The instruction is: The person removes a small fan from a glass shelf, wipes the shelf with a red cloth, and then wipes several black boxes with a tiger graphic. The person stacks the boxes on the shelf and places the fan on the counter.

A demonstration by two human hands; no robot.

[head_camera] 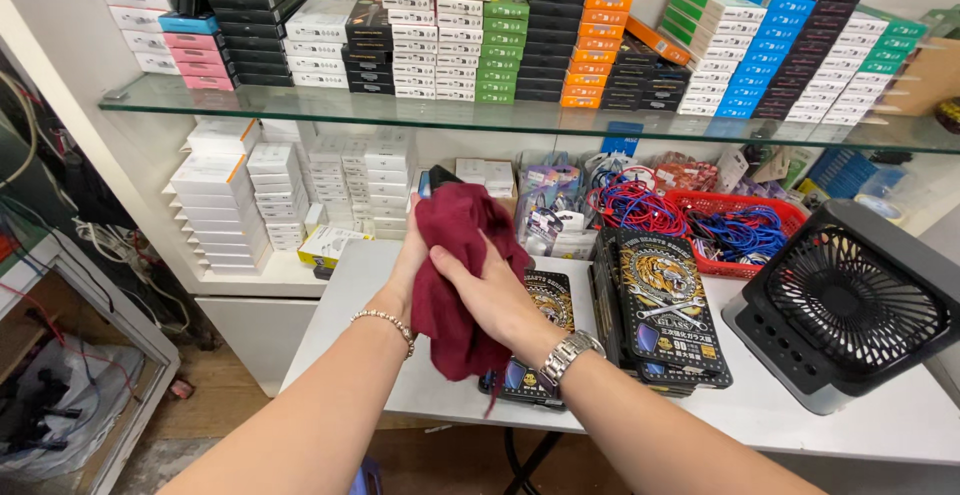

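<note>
Your left hand (pixel 408 255) and your right hand (pixel 490 293) both hold a dark red cloth (pixel 455 275) above the near part of the white bench (pixel 800 410). The cloth is bunched between the two hands and hangs down past your wrists, with a loose corner trailing toward the bench edge. Your right hand lies flat across the front of the cloth, its fingers (pixel 455 263) stretched out and pressing on the fabric rather than curled around it. Your left hand sits behind the cloth with the fabric draped over it; its fingers are hidden, so you cannot tell how they close, only that the hand bears the cloth from behind. A dark edge of some flat thing peeks out above the cloth, too covered to name. You wear a beaded bracelet (pixel 383 321) on the left wrist and a metal watch (pixel 568 353) on the right. Under the cloth lies a black pack with a tiger print (pixel 548 300), and just to its right stands a stack of the same tiger-print packs (pixel 665 305). A black desk fan (pixel 850 305) stands at the right end of the bench. Behind the stack, a red basket (pixel 770 217) holds red and blue cables (pixel 640 205). Above, a glass shelf (pixel 500 115) carries rows of stacked small boxes in many colours, and white boxes (pixel 235 200) are piled on the lower shelf at left.
</note>
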